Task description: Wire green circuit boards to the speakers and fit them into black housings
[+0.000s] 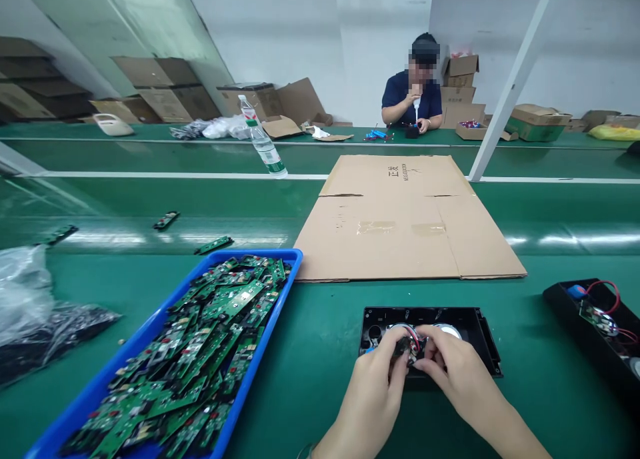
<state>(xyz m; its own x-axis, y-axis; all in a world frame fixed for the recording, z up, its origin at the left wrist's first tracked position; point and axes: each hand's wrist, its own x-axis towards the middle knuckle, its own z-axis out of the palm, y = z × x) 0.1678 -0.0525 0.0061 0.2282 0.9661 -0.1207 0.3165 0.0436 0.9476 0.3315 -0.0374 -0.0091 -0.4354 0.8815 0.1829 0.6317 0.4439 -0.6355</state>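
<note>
A black plastic speaker housing (475, 336) lies open-side up on the green bench in front of me. Over its near part, my left hand (377, 379) pinches a small circuit board (413, 356) with red and dark wires, mostly hidden by the fingers. My right hand (453, 366) grips the same board from the other side, thumb and fingertips closed. Behind the hands, a round silver speaker (449, 330) shows inside the housing. To the left stands a blue tray (299, 262) heaped with green circuit boards (215, 332).
A flattened cardboard sheet (400, 246) lies beyond the housing. At right sits another black housing (575, 312) with wires. Clear plastic bags (25, 299) lie at left. Loose boards (214, 245) and a water bottle (264, 141) are farther back. A co-worker (413, 102) sits across the bench.
</note>
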